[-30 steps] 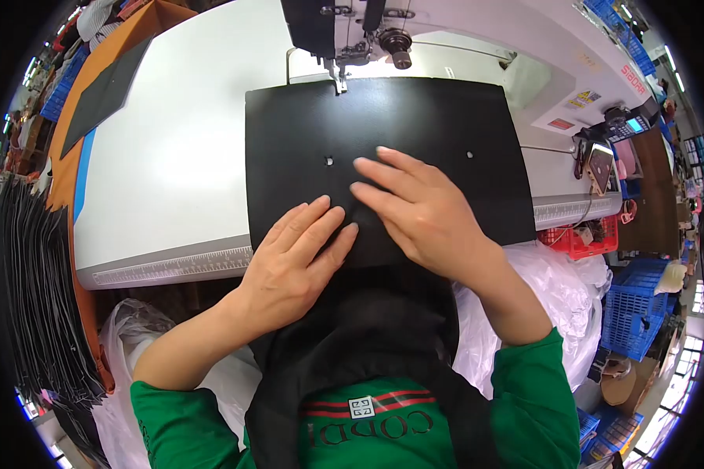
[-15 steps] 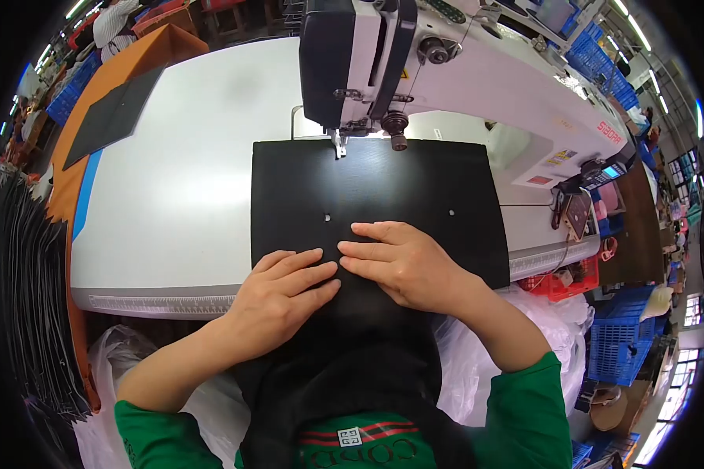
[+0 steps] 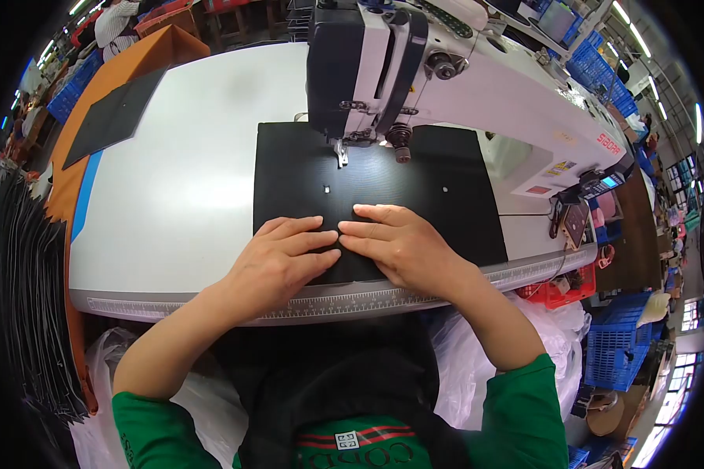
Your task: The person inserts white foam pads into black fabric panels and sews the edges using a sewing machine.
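A flat black panel lies on the white sewing table, with two small holes showing pale through it. My left hand rests flat on its near part, fingers stretched toward the middle. Close beside it, my right hand also presses flat on the panel, fingers pointing left. Beyond my hands, the presser foot of the sewing machine stands over the panel. Whether the foot touches the panel I cannot tell.
A ruler strip runs along the table's front edge. To the left hang many dark strips beside an orange-brown sheet with a dark piece on it. Blue baskets and a red basket are at right.
Both hands and the black panel have slid away from my body, further under the machine head. The table's ruled front edge now shows below the panel.
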### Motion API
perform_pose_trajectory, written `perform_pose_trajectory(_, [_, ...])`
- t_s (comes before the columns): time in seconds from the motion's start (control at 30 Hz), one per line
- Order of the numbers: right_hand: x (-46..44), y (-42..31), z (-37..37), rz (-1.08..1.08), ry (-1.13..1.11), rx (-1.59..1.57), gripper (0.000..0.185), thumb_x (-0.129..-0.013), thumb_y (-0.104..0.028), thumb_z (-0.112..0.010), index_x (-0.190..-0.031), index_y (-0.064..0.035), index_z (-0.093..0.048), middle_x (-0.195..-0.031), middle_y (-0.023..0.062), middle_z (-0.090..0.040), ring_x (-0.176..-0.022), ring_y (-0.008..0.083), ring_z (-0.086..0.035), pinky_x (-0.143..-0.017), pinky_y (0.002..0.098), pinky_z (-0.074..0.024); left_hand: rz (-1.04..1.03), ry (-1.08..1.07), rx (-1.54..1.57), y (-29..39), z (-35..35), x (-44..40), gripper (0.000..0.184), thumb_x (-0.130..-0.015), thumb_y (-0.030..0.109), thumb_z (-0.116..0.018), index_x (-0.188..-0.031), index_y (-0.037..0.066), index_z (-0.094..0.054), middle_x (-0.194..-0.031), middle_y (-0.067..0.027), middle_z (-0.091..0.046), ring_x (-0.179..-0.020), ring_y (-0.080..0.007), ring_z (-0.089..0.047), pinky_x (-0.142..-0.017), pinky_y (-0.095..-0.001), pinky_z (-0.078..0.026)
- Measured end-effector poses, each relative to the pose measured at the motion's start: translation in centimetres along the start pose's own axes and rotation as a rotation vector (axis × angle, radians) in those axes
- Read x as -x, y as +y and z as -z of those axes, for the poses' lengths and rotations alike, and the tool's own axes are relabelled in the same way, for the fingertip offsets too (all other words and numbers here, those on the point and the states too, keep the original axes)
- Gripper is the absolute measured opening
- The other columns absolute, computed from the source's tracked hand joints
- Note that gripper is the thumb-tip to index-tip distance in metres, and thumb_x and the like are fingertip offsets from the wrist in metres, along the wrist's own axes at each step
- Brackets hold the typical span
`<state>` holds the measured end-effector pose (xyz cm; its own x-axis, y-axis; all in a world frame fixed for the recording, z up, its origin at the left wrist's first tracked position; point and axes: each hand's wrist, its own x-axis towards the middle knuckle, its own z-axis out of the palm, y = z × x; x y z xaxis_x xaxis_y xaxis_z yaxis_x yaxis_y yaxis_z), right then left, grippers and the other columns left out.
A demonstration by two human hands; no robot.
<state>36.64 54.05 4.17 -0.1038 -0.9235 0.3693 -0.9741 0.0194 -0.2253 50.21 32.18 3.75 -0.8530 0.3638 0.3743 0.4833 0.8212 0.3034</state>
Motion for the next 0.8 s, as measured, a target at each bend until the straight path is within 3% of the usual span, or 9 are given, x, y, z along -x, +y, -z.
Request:
perform_pose_trajectory(0.47, [-1.0,2.4,-0.5,-0.036,-0.03,0.067,0.041,-0.081,-0.004,-0.064,-0.121,-0.0129,-0.067,-0.131,0.0037,-0.062,-0.126,0.0266,-0.055,-0.103,0.0412,-0.0454,0.009,0.02,0.003,-3.7,-0.3,-1.9,0.029,-0.087,0.012,-0.07,-0.116,0.013,-0.07,-0.129,-0.004,-0.064,-0.128,-0.0281,-0.053,-0.103,-0.0426,-0.043])
perform_pose_trajectory(0.6, [-1.1,3.2,0.1,-0.031,-0.02,0.003,0.038,-0.081,-0.002,-0.065,-0.117,-0.0118,-0.069,-0.128,0.0051,-0.065,-0.125,0.0278,-0.057,-0.102,0.0413,-0.0466,0.029,0.011,-0.002,-4.6,-0.2,-2.6,0.028,-0.087,0.012,-0.069,-0.116,0.013,-0.07,-0.13,-0.0034,-0.063,-0.129,-0.028,-0.052,-0.104,-0.0418,-0.042])
perform_pose_trajectory(0.7, [-1.2,3.8,0.8,-0.113,-0.069,-0.227,0.032,-0.081,-0.001,-0.065,-0.111,-0.0097,-0.072,-0.123,0.007,-0.068,-0.124,0.0293,-0.059,-0.101,0.0417,-0.0478,0.033,-0.003,-0.009,-5.3,-0.2,-3.0,0.028,-0.088,0.012,-0.069,-0.116,0.014,-0.071,-0.13,-0.0028,-0.063,-0.13,-0.0281,-0.051,-0.105,-0.0413,-0.042])
perform_pose_trajectory(0.8, [-1.8,4.2,1.2,-0.109,-0.072,-0.187,0.029,-0.082,0.0,-0.066,-0.108,-0.0088,-0.073,-0.12,0.0079,-0.069,-0.123,0.0299,-0.06,-0.101,0.0418,-0.0478,0.047,0.008,-0.017,-6.0,-0.2,-3.4,0.027,-0.089,0.012,-0.068,-0.116,0.015,-0.071,-0.13,-0.0024,-0.063,-0.129,-0.0285,-0.051,-0.105,-0.0409,-0.042])
